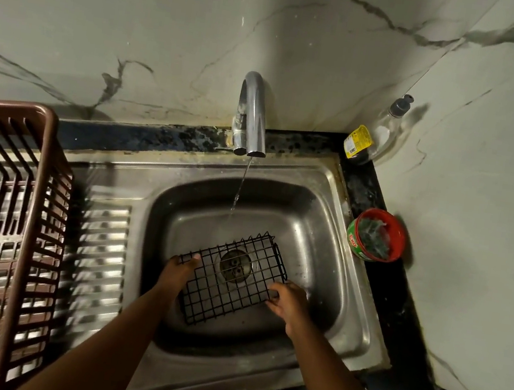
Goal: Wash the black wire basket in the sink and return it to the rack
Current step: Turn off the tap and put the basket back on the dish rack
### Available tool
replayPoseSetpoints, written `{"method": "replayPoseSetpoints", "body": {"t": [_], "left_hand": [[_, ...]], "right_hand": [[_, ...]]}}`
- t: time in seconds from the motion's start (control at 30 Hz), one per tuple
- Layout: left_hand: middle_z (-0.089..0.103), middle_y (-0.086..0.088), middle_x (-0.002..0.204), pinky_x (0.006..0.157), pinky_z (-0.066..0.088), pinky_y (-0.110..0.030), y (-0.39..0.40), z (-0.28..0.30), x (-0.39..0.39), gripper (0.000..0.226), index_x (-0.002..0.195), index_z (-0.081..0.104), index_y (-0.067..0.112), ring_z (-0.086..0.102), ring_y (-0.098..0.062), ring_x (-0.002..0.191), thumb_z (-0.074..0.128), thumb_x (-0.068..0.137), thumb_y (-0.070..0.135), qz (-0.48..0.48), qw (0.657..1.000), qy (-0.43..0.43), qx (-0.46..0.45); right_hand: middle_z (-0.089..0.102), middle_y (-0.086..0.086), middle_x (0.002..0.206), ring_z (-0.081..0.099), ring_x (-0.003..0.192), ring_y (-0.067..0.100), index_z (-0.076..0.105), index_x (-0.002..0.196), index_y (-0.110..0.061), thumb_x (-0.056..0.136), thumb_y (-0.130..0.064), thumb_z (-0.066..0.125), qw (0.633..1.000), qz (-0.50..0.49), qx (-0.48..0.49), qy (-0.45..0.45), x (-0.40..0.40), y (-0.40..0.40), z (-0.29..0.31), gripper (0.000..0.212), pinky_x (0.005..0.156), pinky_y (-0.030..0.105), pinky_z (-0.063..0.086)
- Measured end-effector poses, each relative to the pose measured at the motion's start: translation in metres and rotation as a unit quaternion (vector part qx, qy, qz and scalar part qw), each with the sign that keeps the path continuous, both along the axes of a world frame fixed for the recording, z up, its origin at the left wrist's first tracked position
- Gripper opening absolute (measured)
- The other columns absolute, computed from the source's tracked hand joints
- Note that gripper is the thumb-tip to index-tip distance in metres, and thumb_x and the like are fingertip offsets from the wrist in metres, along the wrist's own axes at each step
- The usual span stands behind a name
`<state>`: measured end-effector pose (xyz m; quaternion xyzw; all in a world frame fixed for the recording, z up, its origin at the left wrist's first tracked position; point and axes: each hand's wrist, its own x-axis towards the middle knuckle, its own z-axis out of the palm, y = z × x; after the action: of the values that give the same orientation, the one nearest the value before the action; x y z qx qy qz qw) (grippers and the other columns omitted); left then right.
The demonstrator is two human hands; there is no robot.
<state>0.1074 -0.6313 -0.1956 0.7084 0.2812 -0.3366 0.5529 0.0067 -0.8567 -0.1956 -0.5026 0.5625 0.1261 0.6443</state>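
Observation:
The black wire basket (pixel 230 278) is low inside the steel sink (pixel 323 204), over the drain, with its grid facing up. My left hand (pixel 176 274) grips its left edge and my right hand (pixel 288 301) grips its right edge. A thin stream of water falls from the chrome tap (pixel 252 116) and lands just beyond the basket's far edge. The brown plastic rack (pixel 0 225) stands on the drainboard at the left.
A red tub (pixel 377 235) with a scrubber sits on the black counter right of the sink. A clear soap bottle (pixel 387 129) and a yellow-labelled container (pixel 358 143) stand in the back right corner. Marble wall rises behind the tap.

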Motion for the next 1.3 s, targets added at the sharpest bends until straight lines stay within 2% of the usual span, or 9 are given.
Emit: {"method": "replayPoseSetpoints", "body": {"t": [0.3,0.4,0.53,0.67,0.83,0.93,1.0,1.17,1.3], "left_hand": [[0.052,-0.018,0.146,0.099,0.039,-0.035,0.0,0.002,0.004,0.057,0.145,0.047,0.005,0.049,-0.034,0.132,0.061,0.098,0.033,-0.042,0.999,0.012,0.03],[0.041,-0.017,0.154,0.111,0.035,-0.04,-0.004,0.018,0.01,0.069,0.154,0.032,0.007,0.042,-0.034,0.14,0.06,0.098,0.036,-0.057,0.997,-0.018,0.047],[0.042,-0.012,0.154,0.108,0.043,-0.042,-0.017,0.05,0.031,0.066,0.154,0.033,0.02,0.047,-0.027,0.136,0.06,0.097,0.039,-0.09,0.983,-0.138,0.077],[0.05,-0.003,0.149,0.103,0.041,-0.029,-0.044,0.095,0.068,0.057,0.15,0.04,0.019,0.049,-0.017,0.135,0.06,0.098,0.03,-0.059,0.97,-0.234,0.021],[0.06,-0.005,0.136,0.112,0.042,-0.042,-0.072,0.133,0.122,0.044,0.143,0.05,0.013,0.054,-0.021,0.129,0.056,0.101,0.026,0.007,0.97,-0.236,-0.06],[0.066,0.0,0.1,0.107,0.046,-0.045,-0.076,0.136,0.141,0.011,0.101,0.065,0.021,0.061,-0.023,0.111,0.054,0.102,0.022,0.075,0.973,-0.197,-0.096],[0.063,0.001,0.088,0.099,0.049,-0.042,-0.078,0.139,0.145,0.022,0.084,0.062,0.023,0.059,-0.02,0.096,0.053,0.101,0.014,0.122,0.966,-0.188,-0.128],[0.068,0.0,0.092,0.082,0.052,-0.027,-0.077,0.147,0.143,0.023,0.09,0.065,0.02,0.062,-0.01,0.084,0.057,0.097,0.0,0.204,0.943,-0.178,-0.195],[0.073,-0.002,0.102,0.095,0.054,-0.03,-0.079,0.152,0.139,0.02,0.108,0.069,0.013,0.068,-0.012,0.097,0.058,0.097,0.0,0.185,0.935,-0.231,-0.196]], "right_hand": [[0.054,0.018,0.135,0.056,0.118,0.033,0.042,0.144,-0.008,0.092,-0.015,0.064,0.995,0.053,-0.064,0.052,0.001,0.009,0.012,0.056,0.088,0.039,0.055],[0.049,0.014,0.144,0.052,0.126,0.033,0.035,0.15,-0.01,0.094,-0.028,0.063,0.952,0.17,-0.239,0.094,0.012,0.009,0.04,0.066,0.088,0.031,0.046],[0.051,0.009,0.146,0.053,0.128,0.022,0.04,0.148,-0.013,0.095,-0.026,0.063,0.919,0.184,-0.346,-0.047,0.04,0.012,0.068,0.059,0.09,0.023,0.044],[0.065,0.002,0.126,0.062,0.103,0.006,0.056,0.134,-0.017,0.096,-0.019,0.059,0.921,0.181,-0.302,-0.166,0.093,0.025,0.094,0.038,0.067,0.007,0.048],[0.069,0.005,0.117,0.066,0.11,0.022,0.064,0.122,-0.018,0.096,-0.002,0.052,0.961,0.097,-0.116,-0.23,0.144,0.048,0.121,0.032,0.095,0.039,0.056],[0.069,0.016,0.115,0.067,0.109,0.029,0.063,0.12,-0.004,0.098,0.005,0.041,0.976,-0.005,0.041,-0.215,0.152,0.062,0.136,0.033,0.095,0.039,0.055],[0.07,0.02,0.113,0.068,0.108,0.031,0.063,0.117,0.003,0.1,0.003,0.038,0.966,-0.058,0.129,-0.217,0.155,0.066,0.14,0.03,0.094,0.038,0.056],[0.072,0.024,0.109,0.071,0.103,0.032,0.063,0.115,0.008,0.102,-0.006,0.043,0.931,-0.123,0.224,-0.259,0.156,0.065,0.146,0.028,0.089,0.038,0.058],[0.073,0.025,0.104,0.073,0.096,0.031,0.065,0.11,0.008,0.099,-0.004,0.048,0.92,-0.141,0.248,-0.269,0.155,0.064,0.154,0.024,0.082,0.036,0.061]]}}
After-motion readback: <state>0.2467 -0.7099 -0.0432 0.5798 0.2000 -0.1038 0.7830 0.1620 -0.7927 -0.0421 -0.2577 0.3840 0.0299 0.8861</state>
